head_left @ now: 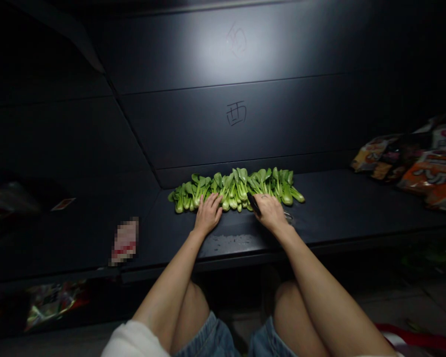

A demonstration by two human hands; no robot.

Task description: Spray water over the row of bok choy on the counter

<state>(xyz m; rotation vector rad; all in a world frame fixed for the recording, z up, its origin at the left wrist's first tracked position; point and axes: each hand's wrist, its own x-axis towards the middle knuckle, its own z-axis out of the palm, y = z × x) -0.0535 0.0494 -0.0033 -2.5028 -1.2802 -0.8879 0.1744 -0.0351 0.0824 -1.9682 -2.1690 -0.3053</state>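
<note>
A row of green bok choy heads (238,191) lies along the back of a dark shelf (334,203). My left hand (208,214) rests flat on the shelf with its fingers stretched out, the fingertips touching the stems at the left part of the row. My right hand (270,212) is closed around a dark handle-like object (253,203), held against the stems near the middle of the row. What the dark object is I cannot make out.
Several snack packets (423,166) lie at the shelf's right end. A small tag (125,241) hangs at the front edge on the left, a card (62,204) lies further left. Dark back panels bear scratched characters. More packets (52,300) sit on a lower level.
</note>
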